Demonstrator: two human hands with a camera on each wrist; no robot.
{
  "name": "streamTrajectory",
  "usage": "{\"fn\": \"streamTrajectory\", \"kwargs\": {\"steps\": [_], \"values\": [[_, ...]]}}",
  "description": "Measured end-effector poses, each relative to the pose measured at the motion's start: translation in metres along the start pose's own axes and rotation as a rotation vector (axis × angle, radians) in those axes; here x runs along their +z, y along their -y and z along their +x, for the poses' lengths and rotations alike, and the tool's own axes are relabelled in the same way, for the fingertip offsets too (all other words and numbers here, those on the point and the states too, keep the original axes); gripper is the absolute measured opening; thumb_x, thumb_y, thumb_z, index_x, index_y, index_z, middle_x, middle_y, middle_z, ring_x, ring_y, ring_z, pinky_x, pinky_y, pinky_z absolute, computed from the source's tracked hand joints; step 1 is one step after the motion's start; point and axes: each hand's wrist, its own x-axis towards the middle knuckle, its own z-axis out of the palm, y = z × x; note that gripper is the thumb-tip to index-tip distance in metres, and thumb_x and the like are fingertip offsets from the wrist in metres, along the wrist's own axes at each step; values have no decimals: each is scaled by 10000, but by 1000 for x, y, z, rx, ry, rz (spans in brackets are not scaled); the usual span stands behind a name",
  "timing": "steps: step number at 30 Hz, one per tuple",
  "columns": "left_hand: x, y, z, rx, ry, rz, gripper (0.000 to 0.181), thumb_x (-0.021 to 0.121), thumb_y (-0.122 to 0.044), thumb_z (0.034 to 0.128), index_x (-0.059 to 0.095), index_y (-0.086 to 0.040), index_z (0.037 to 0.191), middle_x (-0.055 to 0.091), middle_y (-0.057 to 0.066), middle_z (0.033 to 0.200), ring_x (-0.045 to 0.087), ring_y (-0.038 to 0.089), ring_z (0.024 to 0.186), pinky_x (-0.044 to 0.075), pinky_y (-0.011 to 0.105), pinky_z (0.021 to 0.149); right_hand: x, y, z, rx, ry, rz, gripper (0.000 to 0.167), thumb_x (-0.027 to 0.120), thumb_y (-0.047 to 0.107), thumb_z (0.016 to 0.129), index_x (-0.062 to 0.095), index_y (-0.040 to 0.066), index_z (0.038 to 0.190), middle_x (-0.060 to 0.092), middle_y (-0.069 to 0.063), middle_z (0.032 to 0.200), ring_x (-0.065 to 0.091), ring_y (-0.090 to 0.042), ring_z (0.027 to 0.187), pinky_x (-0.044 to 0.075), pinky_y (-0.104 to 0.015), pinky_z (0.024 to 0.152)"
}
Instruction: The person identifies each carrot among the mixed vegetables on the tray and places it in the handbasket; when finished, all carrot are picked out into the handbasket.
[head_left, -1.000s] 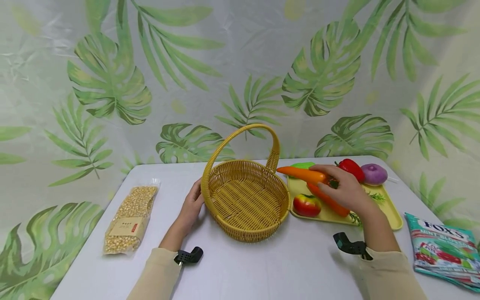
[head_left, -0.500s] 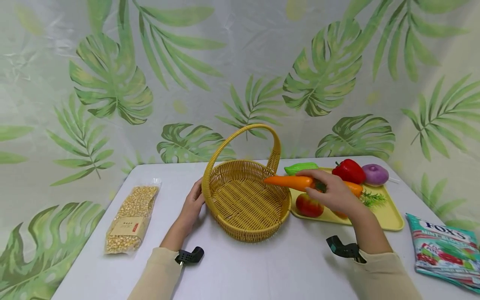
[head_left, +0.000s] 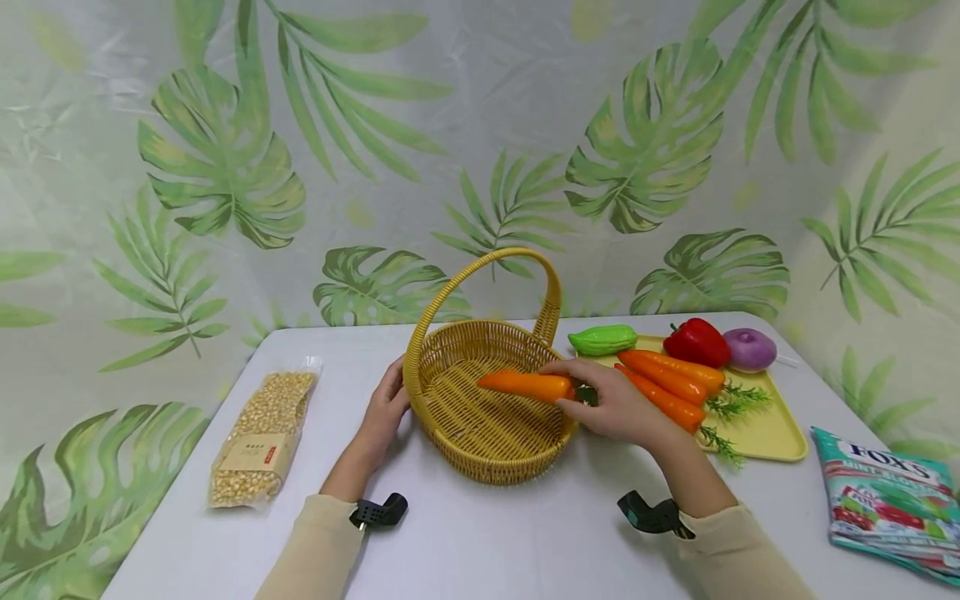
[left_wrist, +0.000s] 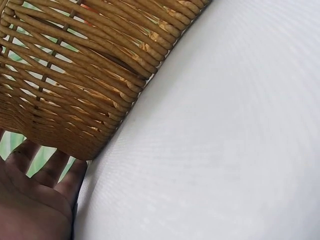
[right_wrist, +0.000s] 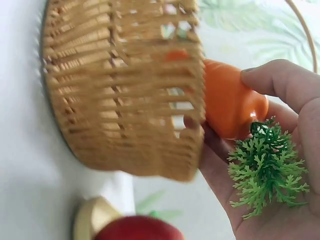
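Observation:
A carrot [head_left: 528, 385] is pinched at its thick end by my right hand [head_left: 618, 406], its tip pointing left over the wicker basket [head_left: 491, 472]. In the right wrist view the carrot [right_wrist: 225, 100] shows between thumb and fingers beyond the basket wall [right_wrist: 120, 95], its green leaves [right_wrist: 267, 165] against the palm. My left hand [head_left: 384, 407] rests against the basket's left side; in the left wrist view the fingers of that hand [left_wrist: 40, 190] touch the woven wall [left_wrist: 85, 85], fairly straight.
Right of the basket, a yellow tray [head_left: 789, 433] holds several carrots [head_left: 667, 398], a red pepper [head_left: 697, 342] and a purple vegetable [head_left: 750, 350]. A green vegetable [head_left: 602, 340] lies at its left corner. A corn bag [head_left: 262, 437] lies left, a Fox's bag [head_left: 888, 500] right.
My right hand has moved left and slightly down with the carrot, from above the tray to the basket's right rim. My left hand and the basket have barely moved.

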Motion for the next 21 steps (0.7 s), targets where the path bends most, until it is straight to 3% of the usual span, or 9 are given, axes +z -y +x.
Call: {"fn": "streamTrajectory", "kwargs": {"steps": [9, 21], "values": [[1, 2, 0, 4, 9, 8, 474, 496, -347, 1042, 369, -389, 1496, 350, -84, 1599, 269, 184, 1522, 312, 529, 1202, 22, 9, 6, -22, 81, -9, 408, 682, 211, 936, 610, 244, 1337, 631, 36, 1319, 583, -162, 1144, 510, -452, 1012], [-1, 3, 2, 18, 4, -13, 475, 498, -306, 1040, 384, -352, 1499, 353, -76, 1601, 276, 178, 1515, 324, 521, 1194, 31, 16, 19, -6, 185, -41, 408, 701, 233, 929, 618, 215, 1328, 645, 4, 1300, 589, -175, 1120, 512, -449, 1002]]}}
